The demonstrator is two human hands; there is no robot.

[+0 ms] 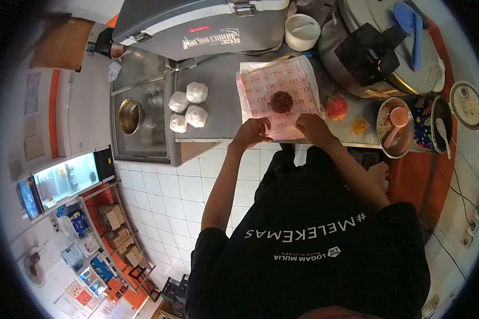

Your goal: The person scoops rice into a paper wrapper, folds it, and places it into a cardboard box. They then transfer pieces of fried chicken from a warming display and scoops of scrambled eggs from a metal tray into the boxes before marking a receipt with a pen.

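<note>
A sheet of pink printed wrapping paper (255, 90) lies on the counter, on top of white paper (243, 103). On it sits a round mound of dark brown, grainy food (281, 101). My left hand (251, 133) is closed at the paper's near left corner, fingertips pinching the edge. At the near right corner, my right hand (315, 129) has its fingers bent and closed on the edge too. The food lies beyond both hands, untouched. Right of the paper are a round red bundle (337, 108) and a small orange-brown packet (359, 125).
Several white wrapped bundles (196, 116) stand on the left of the counter (218, 114). A sink (152, 127) holds a metal bowl (129, 116). Behind are a grey cooler box (207, 32) and a large rice cooker (356, 53). At right, a metal bowl (388, 143) contains a pink scoop (397, 121).
</note>
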